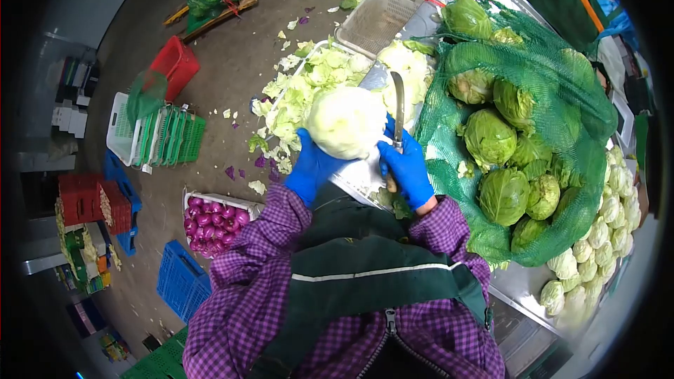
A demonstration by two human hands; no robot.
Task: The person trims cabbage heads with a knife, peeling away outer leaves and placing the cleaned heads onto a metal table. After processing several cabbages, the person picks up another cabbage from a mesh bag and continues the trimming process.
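A large pale, trimmed cabbage (347, 122) rests in my left hand (311, 168), whose blue-gloved fingers curve round its lower left side. My right hand (407, 168), also gloved in blue, grips the handle of a curved knife (399, 109), its blade pointing up just right of the cabbage. Beyond the cabbage, loose leaves (330, 74) fill a white crate, and more leaves (409, 70) lie on the metal table (507, 282). To the right, a green net bag (460, 200) holds several green cabbages (489, 137).
Small pale cabbages (600, 238) are piled at the right. An empty basket (379, 17) stands beyond the leaves. On the floor at left are a crate of purple onions (214, 224), a blue pallet (184, 279), green crates (172, 133), a red bin (174, 69) and scattered leaf scraps.
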